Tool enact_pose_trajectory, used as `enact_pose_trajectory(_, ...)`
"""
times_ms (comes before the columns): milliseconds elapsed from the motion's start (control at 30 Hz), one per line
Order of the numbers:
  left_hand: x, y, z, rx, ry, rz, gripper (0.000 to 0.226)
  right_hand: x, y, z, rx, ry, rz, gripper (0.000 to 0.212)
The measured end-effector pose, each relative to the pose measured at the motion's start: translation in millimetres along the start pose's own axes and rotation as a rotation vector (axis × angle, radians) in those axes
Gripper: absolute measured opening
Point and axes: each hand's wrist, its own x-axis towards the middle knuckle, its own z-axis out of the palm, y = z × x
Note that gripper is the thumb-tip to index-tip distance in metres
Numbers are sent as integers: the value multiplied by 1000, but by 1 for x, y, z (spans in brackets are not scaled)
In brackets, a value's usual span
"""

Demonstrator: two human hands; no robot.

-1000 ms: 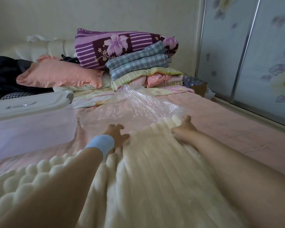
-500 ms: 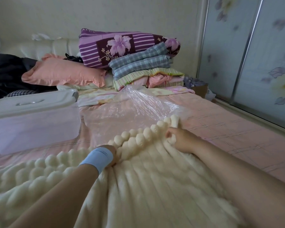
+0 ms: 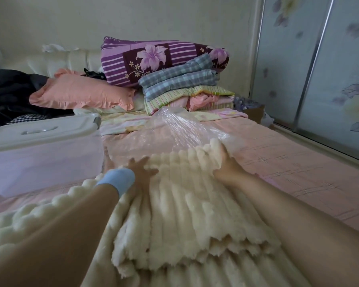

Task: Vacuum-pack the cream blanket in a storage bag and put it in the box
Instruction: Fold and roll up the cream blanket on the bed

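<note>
A bed with a pink checked sheet is seen beside sliding wardrobe doors with a flower print. The cream blanket is spread over the near part of the bed, and a folded layer of it is lying on top. The left hand, with a light blue wristband, is laid flat on this fold with the fingers spread. The far corner of the fold is clamped by the right hand. Just behind the blanket edge a clear storage bag is lying crumpled. The box, closed with a white lid, is placed on the left. Folded bedding and a pink pillow are stacked at the headboard.
</note>
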Motion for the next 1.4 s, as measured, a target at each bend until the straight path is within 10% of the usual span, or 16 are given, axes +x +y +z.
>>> enact_pose_trajectory(167, -30, -15, 38, 273, -263, 0, 108, -30, 7, 7, -294, -97, 164, 102)
enact_pose_trajectory(400, -56, 34, 28, 375, 75, 211, 78, -33, 17, -26, -545, 353, -155, 54)
enact_pose_trajectory(500, -65, 44, 55, 343, -282, 185, 88, -37, 21, -29, -743, 161, -48, 41)
enact_pose_trajectory(633, -70, 38, 72, 331, -325, 160, 89, -62, 24, -6, -675, -123, -288, 56)
enact_pose_trajectory(733, -85, 31, 56, 306, -297, 219, 80, -73, 19, 5, -841, -336, -29, 58)
enact_pose_trajectory(833, -106, 10, 29, 340, -180, 257, 72, -82, -27, 9, -1009, -282, 22, 52)
enact_pose_trajectory(1000, -160, -55, -14, 261, 43, 168, 46, -126, -115, 50, -626, -207, -479, 60)
enact_pose_trajectory(1267, -253, -161, -47, 438, -326, -110, 81, -221, -202, 166, -662, -575, -735, 129)
enact_pose_trajectory(1400, -283, -234, -46, 712, -216, -199, 86, -250, -215, 203, -802, -386, -749, 112)
